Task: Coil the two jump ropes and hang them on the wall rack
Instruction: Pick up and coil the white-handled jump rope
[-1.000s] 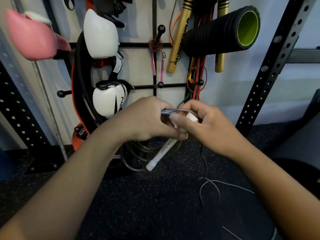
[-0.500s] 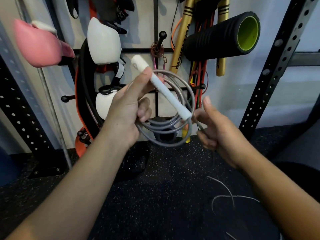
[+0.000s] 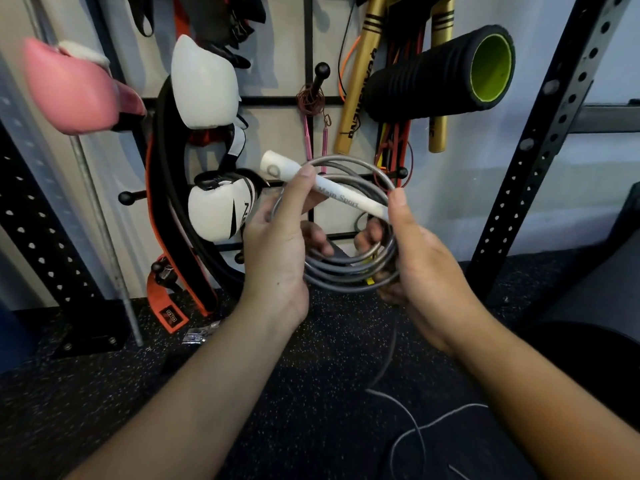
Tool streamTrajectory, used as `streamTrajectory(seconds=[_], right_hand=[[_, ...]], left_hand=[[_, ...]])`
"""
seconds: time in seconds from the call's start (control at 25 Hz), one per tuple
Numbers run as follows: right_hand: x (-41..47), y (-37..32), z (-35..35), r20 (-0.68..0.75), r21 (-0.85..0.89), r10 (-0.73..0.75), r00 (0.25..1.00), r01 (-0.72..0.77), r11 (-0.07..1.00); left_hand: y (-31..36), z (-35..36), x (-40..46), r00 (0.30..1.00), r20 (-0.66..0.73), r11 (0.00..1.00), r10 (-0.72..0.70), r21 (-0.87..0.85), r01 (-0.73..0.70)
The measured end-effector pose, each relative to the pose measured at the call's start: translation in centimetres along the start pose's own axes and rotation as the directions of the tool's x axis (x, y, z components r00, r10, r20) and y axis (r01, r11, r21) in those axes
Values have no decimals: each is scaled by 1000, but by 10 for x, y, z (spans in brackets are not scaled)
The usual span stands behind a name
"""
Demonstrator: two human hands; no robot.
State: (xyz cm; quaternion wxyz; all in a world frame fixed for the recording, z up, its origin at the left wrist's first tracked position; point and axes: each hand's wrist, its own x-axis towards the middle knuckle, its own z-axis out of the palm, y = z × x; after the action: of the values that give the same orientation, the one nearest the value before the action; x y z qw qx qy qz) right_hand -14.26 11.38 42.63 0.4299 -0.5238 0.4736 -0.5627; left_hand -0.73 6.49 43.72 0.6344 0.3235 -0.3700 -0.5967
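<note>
Head view: we log the grey jump rope [image 3: 349, 268] coiled before the wall rack [image 3: 309, 140], left hand [image 3: 277, 258] and right hand [image 3: 420, 268] both curled around its loops, white handle [image 3: 322, 188] across them, uncoiled tail [image 3: 412, 424] trailing on the near floor, likely to snag or spring the coil loose.

Seeing dark speckled rubber floor [image 3: 311, 393]. Loose grey rope cord [image 3: 412, 424] trails on it, lower right. Small shiny wrapper [image 3: 201, 336] lies near wall. Orange strap end [image 3: 171, 315] touches floor. Black upright's base plate [image 3: 93, 336] sits at left.
</note>
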Motion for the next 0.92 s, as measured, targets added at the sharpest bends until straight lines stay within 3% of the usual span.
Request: streamTrajectory(seconds=[0.12,0.24,0.32,0.36,0.4,0.48,0.52,0.6,0.76,0.92], right_hand=[[6,-5,-11,19,-30,7,1000,-6,1000],[10,-15,-32,83,-341,-43,996,68,938],[9,-15,-39,205,-522,-49,978,151,839],[7,-14,-37,275,-547,-31,961,183,817],[5,-12,-34,340,-546,-16,940,211,811],[5,-7,-28,427,-528,-11,904,260,808],[6,-5,-26,441,-532,-15,897,275,801],[9,-5,-24,439,-575,-6,898,286,767],[15,-1,-27,318,-612,-117,941,298,733],[15,0,-28,248,-596,-282,927,375,710]], left_hand=[[8,-5,6,986,125,991,-111,82,102],[26,-26,27,969,241,960,-46,278,-23],[46,-38,35,914,403,810,40,523,-266],[55,-40,34,855,519,695,-2,616,-372],[59,-39,29,788,606,582,-108,682,-444],[54,-29,15,686,635,414,-354,765,-494],[47,-25,11,656,617,399,-435,785,-473],[37,-19,6,648,579,460,-495,807,-371],[31,-17,12,733,517,433,-442,839,-330],[21,-17,5,722,545,576,-426,779,-249]])
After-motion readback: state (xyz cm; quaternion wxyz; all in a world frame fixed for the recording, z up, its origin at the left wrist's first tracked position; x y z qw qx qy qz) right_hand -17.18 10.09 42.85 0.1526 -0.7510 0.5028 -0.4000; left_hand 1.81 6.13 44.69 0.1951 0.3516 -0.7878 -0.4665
